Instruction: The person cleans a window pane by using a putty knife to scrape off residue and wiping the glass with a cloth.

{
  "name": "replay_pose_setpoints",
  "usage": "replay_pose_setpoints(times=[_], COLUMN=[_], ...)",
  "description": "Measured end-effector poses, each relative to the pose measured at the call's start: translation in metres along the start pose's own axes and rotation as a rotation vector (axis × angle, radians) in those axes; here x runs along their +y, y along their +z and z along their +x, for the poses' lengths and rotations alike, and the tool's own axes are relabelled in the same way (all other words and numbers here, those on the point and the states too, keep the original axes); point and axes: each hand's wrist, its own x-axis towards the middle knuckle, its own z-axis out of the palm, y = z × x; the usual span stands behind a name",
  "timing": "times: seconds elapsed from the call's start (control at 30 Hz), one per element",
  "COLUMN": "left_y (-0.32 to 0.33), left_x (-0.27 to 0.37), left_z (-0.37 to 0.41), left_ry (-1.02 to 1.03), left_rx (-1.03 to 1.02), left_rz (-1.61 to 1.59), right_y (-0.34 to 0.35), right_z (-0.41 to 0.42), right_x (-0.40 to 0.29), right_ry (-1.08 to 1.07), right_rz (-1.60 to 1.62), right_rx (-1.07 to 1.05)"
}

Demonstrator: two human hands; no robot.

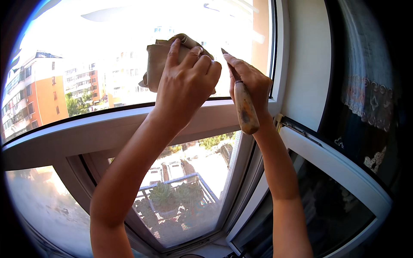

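Note:
Against the large upper window pane (122, 29), my left hand (190, 71) presses a folded greyish-brown cloth (157, 64), its fingers spread over it. Just to the right, my right hand (251, 75) is closed around a knife (238, 84) with a worn, stained handle. The handle's rounded end points down towards me, and the dark, pointed tip of the blade shows above my fingers, near the glass. Much of the blade is hidden by the fingers. A gap separates the knife tip from the cloth.
Below the pane runs a white window frame (129, 121), with a screened lower opening (180, 193) beneath it. An open white-framed casement (335, 161) stands at the lower right. A lace-edged curtain (367, 96) hangs at the far right. Apartment buildings show outside.

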Motion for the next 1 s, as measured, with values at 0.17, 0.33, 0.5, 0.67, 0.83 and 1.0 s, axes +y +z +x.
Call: replay_pose_setpoints(times=[0.17, 0.33, 0.5, 0.67, 0.83, 1.0], left_y=[-0.002, 0.000, 0.000, -0.001, 0.000, -0.001], left_x=[0.001, 0.000, 0.001, 0.001, 0.000, 0.001], left_z=[0.002, 0.000, 0.001, 0.001, 0.000, -0.001], left_ry=[-0.009, -0.012, -0.015, -0.013, -0.015, -0.016], left_rx=[-0.001, -0.006, 0.000, 0.010, -0.002, -0.017], left_rz=[-0.006, 0.000, -0.009, -0.008, -0.014, -0.016], right_y=[0.001, 0.003, 0.004, 0.001, 0.002, 0.003], right_z=[0.000, 0.004, -0.011, 0.000, -0.007, -0.006], right_x=[-0.001, 0.006, -0.003, -0.003, -0.004, -0.005], right_ry=[0.049, -0.020, -0.053, 0.054, -0.054, -0.027], right_rz=[-0.008, -0.035, -0.106, -0.011, -0.066, -0.073], right_rx=[-0.010, 0.023, 0.006, -0.012, 0.021, 0.041])
